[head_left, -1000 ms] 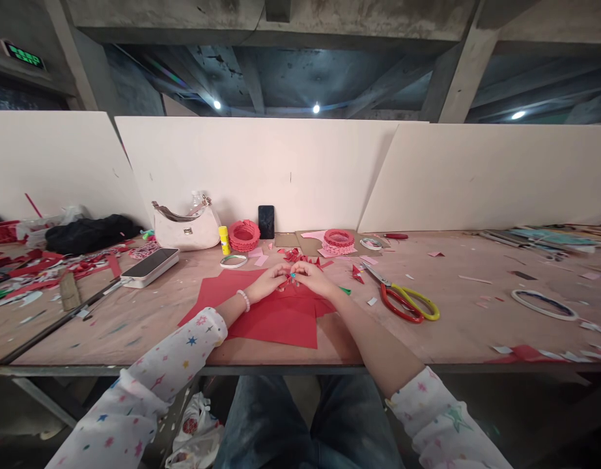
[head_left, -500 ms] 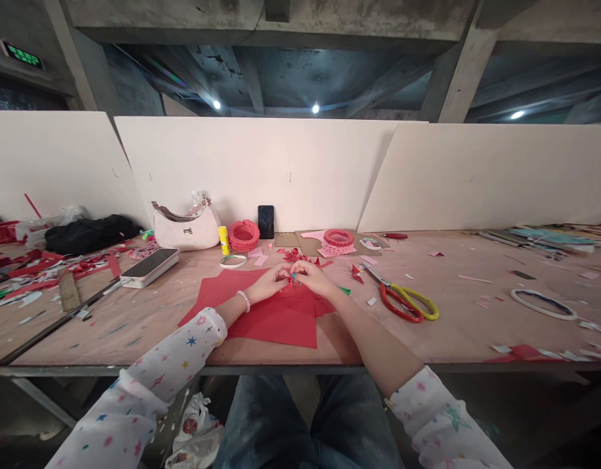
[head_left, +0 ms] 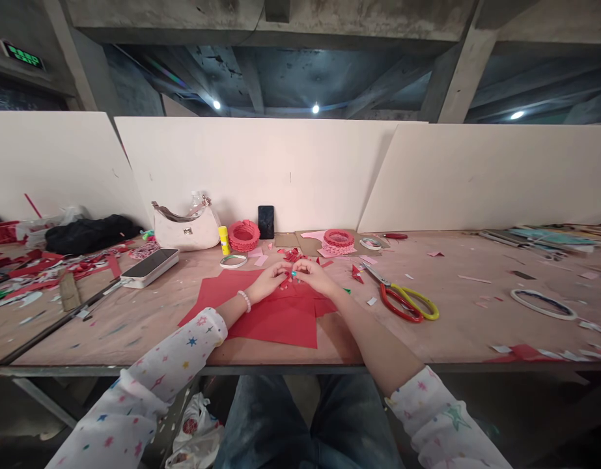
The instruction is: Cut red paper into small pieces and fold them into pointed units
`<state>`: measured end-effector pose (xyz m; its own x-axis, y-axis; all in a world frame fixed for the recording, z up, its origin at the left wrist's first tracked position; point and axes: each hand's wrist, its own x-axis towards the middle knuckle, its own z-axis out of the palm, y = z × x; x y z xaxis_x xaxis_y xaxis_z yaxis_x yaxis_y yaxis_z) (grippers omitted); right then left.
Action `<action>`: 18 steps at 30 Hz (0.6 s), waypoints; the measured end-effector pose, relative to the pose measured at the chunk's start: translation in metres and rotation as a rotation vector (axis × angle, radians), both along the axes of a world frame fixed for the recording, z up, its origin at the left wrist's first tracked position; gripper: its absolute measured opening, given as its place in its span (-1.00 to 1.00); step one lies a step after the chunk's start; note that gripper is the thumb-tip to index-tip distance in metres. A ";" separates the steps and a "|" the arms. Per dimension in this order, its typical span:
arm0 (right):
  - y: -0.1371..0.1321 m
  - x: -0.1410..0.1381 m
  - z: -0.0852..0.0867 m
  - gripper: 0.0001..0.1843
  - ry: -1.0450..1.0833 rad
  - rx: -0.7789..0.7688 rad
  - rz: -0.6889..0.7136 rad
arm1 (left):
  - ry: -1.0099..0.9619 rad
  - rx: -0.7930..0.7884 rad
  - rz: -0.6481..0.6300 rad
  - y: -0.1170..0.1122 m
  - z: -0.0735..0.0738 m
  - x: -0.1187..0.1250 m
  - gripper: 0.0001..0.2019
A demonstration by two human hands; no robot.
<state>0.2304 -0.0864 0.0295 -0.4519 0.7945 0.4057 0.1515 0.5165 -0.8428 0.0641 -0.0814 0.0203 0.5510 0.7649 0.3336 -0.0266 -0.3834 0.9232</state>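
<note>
My left hand [head_left: 273,279] and my right hand [head_left: 310,276] meet above a few overlapping sheets of red paper [head_left: 275,322]. Both have their fingers bent and pinched around a small red paper piece [head_left: 286,279], mostly hidden by the fingertips. A turquoise spot shows at the right fingertips. Just beyond the hands lies a heap of small folded red paper pieces [head_left: 294,255]. One more folded red piece [head_left: 357,274] rests to the right, near large scissors [head_left: 402,299] with one red and one yellow handle.
Behind stand a yellow glue stick [head_left: 224,240], a red paper ring stack [head_left: 244,235], a phone [head_left: 265,222] and a white handbag [head_left: 187,228]. A pink and red ring [head_left: 338,241] sits on cardboard. Tape rolls [head_left: 233,261] and paper scraps lie about; a white box [head_left: 150,268] is left.
The fingers have shifted slightly around the small red paper piece, and the right wrist has turned a little. Everything else on the table stays in place.
</note>
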 end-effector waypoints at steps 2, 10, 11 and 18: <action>-0.001 0.001 0.000 -0.88 -0.023 0.004 0.024 | -0.012 -0.049 -0.004 -0.002 0.002 0.000 -0.72; -0.005 0.001 0.001 -0.89 -0.082 0.015 0.050 | -0.040 -0.132 0.083 -0.004 0.003 -0.001 -0.58; -0.004 0.000 0.000 -0.89 -0.079 -0.004 0.046 | -0.043 -0.085 0.077 -0.002 0.002 -0.001 -0.57; -0.001 -0.007 -0.006 -0.91 0.012 -0.046 -0.036 | 0.012 0.194 0.053 0.007 -0.009 0.001 -0.55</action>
